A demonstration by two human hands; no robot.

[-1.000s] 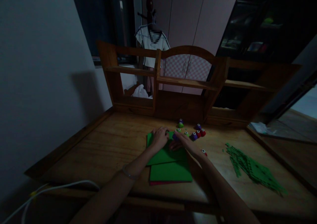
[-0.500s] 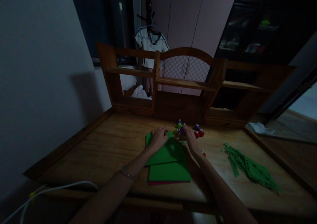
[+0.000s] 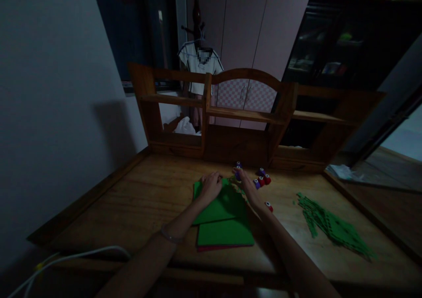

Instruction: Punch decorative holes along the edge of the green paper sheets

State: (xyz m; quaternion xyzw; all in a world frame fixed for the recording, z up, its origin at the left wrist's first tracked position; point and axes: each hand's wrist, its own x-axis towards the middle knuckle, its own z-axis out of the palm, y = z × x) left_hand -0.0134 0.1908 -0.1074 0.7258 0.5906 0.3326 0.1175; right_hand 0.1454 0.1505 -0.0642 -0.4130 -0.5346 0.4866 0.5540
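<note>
My left hand [image 3: 211, 186] lies on the upper part of the top green sheet [image 3: 219, 208], its fingers curled in at the far edge as if gripping it. My right hand [image 3: 248, 187] is by that sheet's far right corner, fingers stretched out and apart. Just beyond its fingertips is a small purple figure [image 3: 238, 175] with a white eye; whether they touch, I cannot tell. Small green bits lie partly hidden under this hand. Below the top sheet, at a slight angle, is another green sheet [image 3: 226, 234] with a red edge under it.
Several small purple and red eyed figures [image 3: 261, 180] stand right of my right hand, and one red figure [image 3: 268, 206] is nearer. Perforated green sheet scraps [image 3: 332, 223] lie on the right. A wooden shelf [image 3: 244, 113] borders the desk's back; a white cable [image 3: 99, 248] hangs front left.
A purple figure now shows beside the red ones, right of my right hand. My right hand has shifted slightly left. My left hand stays on the sheet; the view has tilted a little.
</note>
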